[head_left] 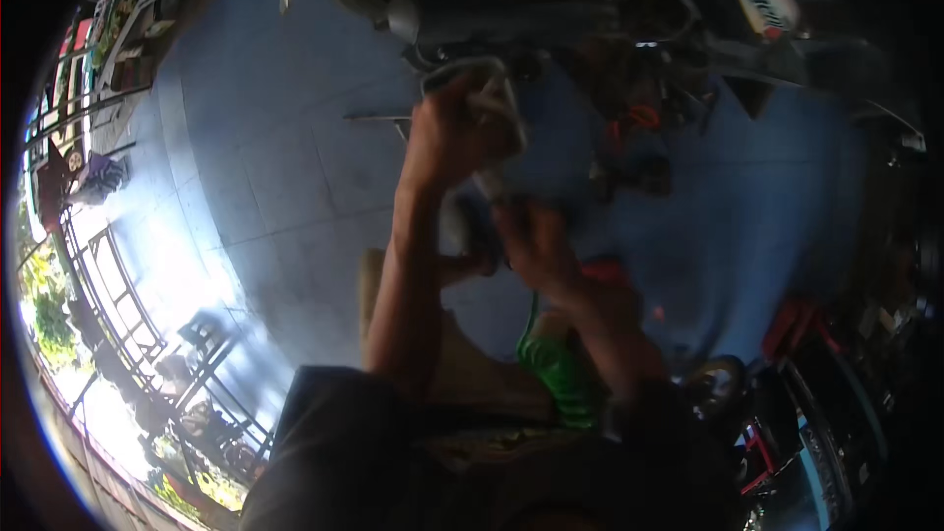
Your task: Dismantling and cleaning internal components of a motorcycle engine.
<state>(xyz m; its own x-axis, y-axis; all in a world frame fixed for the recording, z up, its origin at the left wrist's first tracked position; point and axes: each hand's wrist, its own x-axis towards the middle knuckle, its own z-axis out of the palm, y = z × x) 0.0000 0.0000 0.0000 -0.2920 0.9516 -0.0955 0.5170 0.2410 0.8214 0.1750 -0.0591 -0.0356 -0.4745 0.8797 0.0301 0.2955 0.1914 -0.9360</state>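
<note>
My left hand [447, 138] is closed round a grey, loop-shaped metal part [513, 103], held up below the motorcycle. Lower and to the right, my right hand [541, 246] has its fingers curled, and blur hides what they hold. A short pale piece [489, 183] lies between the two hands; I cannot tell which one it belongs to. From a green coiled hose [559, 374] by my right forearm, a thin green length runs up towards my right hand. The underside of a motorcycle [501, 20] is dark and blurred at the top.
Blue-grey floor tiles [285, 167] spread below. A thin metal rod [374, 119] lies left of my left hand. Orange-red cord [634, 121] and dark parts [634, 175] are to the right. Metal racks [211, 374] line the left; a red-framed object [801, 324] stands at right.
</note>
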